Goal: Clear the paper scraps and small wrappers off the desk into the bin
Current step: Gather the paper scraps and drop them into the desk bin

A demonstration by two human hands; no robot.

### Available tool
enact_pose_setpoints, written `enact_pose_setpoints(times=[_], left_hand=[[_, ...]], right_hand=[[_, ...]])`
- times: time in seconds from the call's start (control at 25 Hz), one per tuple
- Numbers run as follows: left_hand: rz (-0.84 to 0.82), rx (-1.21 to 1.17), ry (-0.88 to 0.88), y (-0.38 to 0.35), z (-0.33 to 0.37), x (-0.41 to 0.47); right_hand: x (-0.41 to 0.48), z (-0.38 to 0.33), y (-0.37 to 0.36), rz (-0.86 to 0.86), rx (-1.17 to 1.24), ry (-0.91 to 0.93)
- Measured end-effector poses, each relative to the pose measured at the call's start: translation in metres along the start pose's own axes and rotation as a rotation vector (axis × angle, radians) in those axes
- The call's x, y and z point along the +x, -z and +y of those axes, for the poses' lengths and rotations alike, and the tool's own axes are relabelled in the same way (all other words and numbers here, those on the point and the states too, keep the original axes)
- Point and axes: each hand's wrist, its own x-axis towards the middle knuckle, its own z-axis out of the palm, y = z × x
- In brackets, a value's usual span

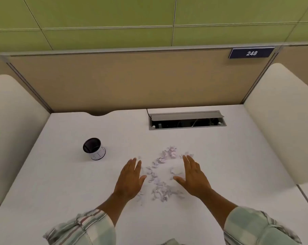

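Far left: cream padded side panel [13, 131] along table [61, 183] edge. Small black mesh bin [93, 148], white label band, upright on left half of table, well apart from scraps; bare surface all round it. Left hand [130, 179]: palm down, grip spread flat, fingers together and thumb out, holding nothing, just left of scatter. Paper scraps [161, 175]: loose white scatter at table centre, between both hands, a few bits under or beside left palm edge. Right hand [194, 177]: grip spread likewise, holding nothing, bordering scatter on right. Beyond scraps: open cable hatch [186, 120] near back edge. Right: clear run of table to second cream panel [280, 124]. Plaid sleeves [82, 228] at near edge.
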Motion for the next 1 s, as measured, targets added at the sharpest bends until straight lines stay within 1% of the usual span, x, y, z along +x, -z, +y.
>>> enact_pose_setpoints(times=[0.08, 0.24, 0.36, 0.44, 0.56, 0.64, 0.8, 0.96, 1.0], left_hand=[[-0.063, -0.087, 0.032, -0.003, -0.002, 0.009], [-0.176, -0.133, 0.066, -0.012, 0.005, 0.031], [-0.231, -0.168, 0.123, -0.018, 0.020, 0.048], [-0.244, -0.250, 0.170, -0.027, 0.028, 0.062], [-0.275, -0.349, 0.234, -0.038, 0.039, 0.083], [-0.283, -0.381, 0.240, -0.040, 0.045, 0.100], [-0.278, -0.399, 0.153, -0.040, 0.053, 0.127], [-0.243, -0.432, 0.068, -0.051, 0.053, 0.135], [-0.241, -0.451, 0.074, -0.053, 0.053, 0.134]], right_hand=[[0.007, 0.008, 0.004, -0.044, 0.019, -0.095], [0.024, 0.030, -0.003, -0.239, -0.002, -0.281], [0.039, 0.035, -0.012, -0.294, 0.016, -0.350], [0.051, 0.035, -0.017, -0.301, 0.053, -0.392], [0.072, 0.031, -0.022, -0.282, 0.093, -0.407], [0.089, 0.029, -0.023, -0.287, 0.116, -0.409], [0.114, 0.029, -0.023, -0.316, 0.095, -0.411], [0.117, 0.024, -0.023, -0.247, 0.101, -0.323], [0.115, 0.024, -0.026, -0.236, 0.092, -0.295]])
